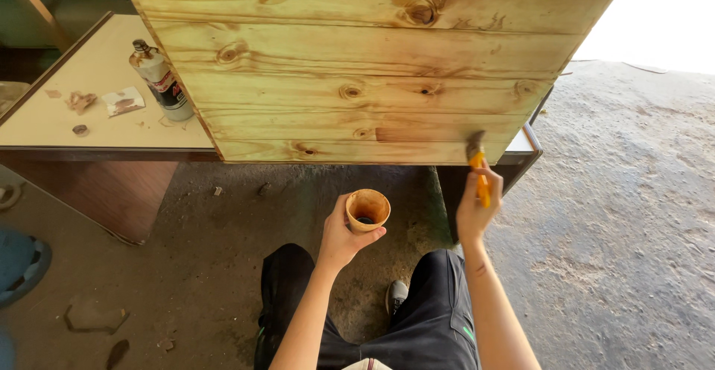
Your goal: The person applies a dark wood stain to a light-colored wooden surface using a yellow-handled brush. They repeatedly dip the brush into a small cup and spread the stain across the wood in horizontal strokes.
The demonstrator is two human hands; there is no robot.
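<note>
— Outdoors, dirt floor (633,214); what's leaning on that surface (89,109)?
— Pine panel (357,65). Right hand (475,206) grips a brush (478,169) at its lower corner; left hand (344,236) clasps the stain cup (368,210). Best stroke along the grain.

Wooden panel's (372,65) top beyond frame

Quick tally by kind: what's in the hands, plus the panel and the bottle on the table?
Paintbrush, in right hand: 1
Small cup, in left hand: 1
Wooden plank panel: 1
Bottle on the table: 1
Total: 4
</note>
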